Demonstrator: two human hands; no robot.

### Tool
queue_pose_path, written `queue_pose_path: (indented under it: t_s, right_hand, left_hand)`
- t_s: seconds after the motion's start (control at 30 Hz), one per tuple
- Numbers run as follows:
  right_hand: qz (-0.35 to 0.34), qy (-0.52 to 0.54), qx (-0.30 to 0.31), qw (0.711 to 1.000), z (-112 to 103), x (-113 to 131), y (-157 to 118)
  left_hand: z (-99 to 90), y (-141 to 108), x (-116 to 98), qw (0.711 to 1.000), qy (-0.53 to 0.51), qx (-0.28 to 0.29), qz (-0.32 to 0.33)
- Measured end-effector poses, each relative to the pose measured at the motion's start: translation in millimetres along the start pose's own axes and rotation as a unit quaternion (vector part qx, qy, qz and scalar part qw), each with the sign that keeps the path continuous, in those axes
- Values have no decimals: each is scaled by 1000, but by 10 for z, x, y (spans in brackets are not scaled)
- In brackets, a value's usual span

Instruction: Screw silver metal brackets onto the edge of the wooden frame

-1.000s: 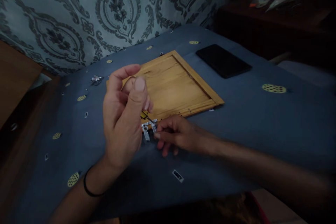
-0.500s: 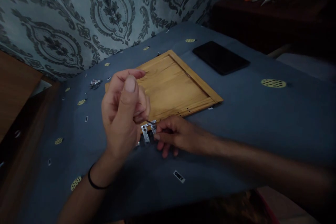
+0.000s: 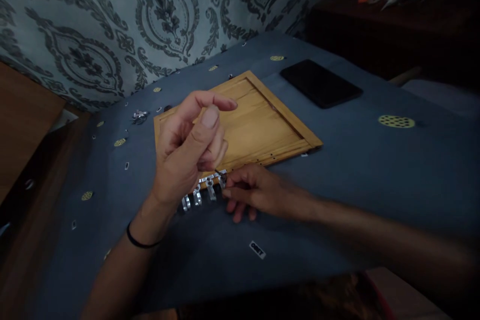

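Note:
My left hand (image 3: pixel 193 142) is raised over the near left part of a framed wooden board (image 3: pixel 243 115). Its thumb and index finger stick out a little apart, and the other fingers curl into the palm, hiding whatever they hold. Along the board's near edge runs a row of shiny metal hooks (image 3: pixel 210 190). My right hand (image 3: pixel 251 191) is at the right end of that row, thumb and index finger closed together. From its fingertips a thin dark rod (image 3: pixel 219 174) slants up toward the underside of my left hand; where the rod ends is hidden.
A dark tablet or phone (image 3: pixel 320 82) lies behind and right of the board on the blue patterned cloth (image 3: pixel 356 170). A small pile of metal pieces (image 3: pixel 140 116) is at the left. Patterned fabric (image 3: pixel 168 10) rises behind the table, and a wooden panel (image 3: pixel 26 115) stands at far left.
My left hand has shifted right and turned slightly, so more of the metal hooks show below it. My right hand has stayed nearly in place. The whole view has moved slightly.

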State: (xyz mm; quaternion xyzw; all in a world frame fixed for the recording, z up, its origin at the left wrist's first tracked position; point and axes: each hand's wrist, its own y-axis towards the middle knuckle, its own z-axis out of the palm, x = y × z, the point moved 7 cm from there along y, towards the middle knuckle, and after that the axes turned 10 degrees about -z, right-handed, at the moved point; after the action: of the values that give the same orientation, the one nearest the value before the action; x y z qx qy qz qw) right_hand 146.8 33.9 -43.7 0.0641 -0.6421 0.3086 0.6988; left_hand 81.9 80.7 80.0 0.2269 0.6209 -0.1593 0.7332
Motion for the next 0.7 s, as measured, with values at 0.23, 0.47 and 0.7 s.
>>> queue_pose_path:
  t_s: [0.23, 0.47, 0.7]
  right_hand:
    - [-2, 2, 12, 1000, 11, -5, 16]
    - [0, -3, 11, 1000, 2, 15, -6]
    - [3, -12, 16, 1000, 6, 1, 8]
  left_hand:
    - [-158, -105, -275, 984, -21, -162, 67]
    - [-146, -153, -207, 979, -24, -198, 46]
    - [-112, -150, -86, 978, -14, -205, 44]
